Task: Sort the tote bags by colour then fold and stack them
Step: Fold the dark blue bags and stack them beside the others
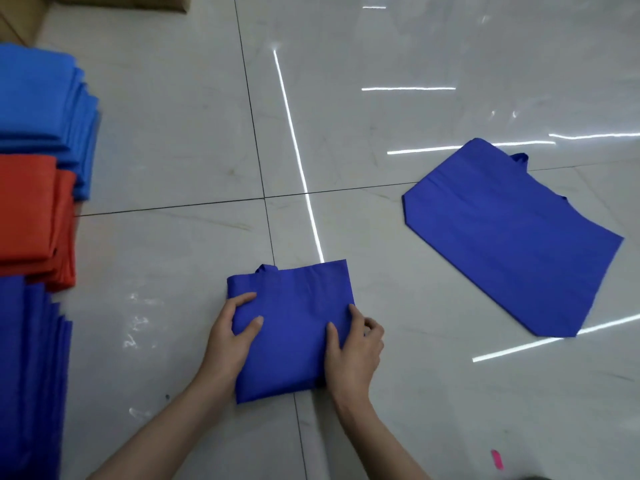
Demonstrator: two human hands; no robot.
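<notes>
A folded dark blue tote bag [294, 317] lies on the tiled floor in front of me. My left hand [230, 336] grips its left edge, thumb on top and fingers curled round the side. My right hand [353, 344] grips its right edge the same way. Another dark blue tote bag [512, 237] lies flat and unfolded on the floor to the right, its handles poking out at the far side. Along the left edge sit three stacks of folded bags: light blue [41, 109], orange-red [33, 216] and dark blue [29, 375].
Cardboard boxes [20, 19] stand at the far left corner. A small pink scrap [497, 459] lies on the floor at the lower right. The glossy white floor tiles [381, 81] reflect ceiling lights.
</notes>
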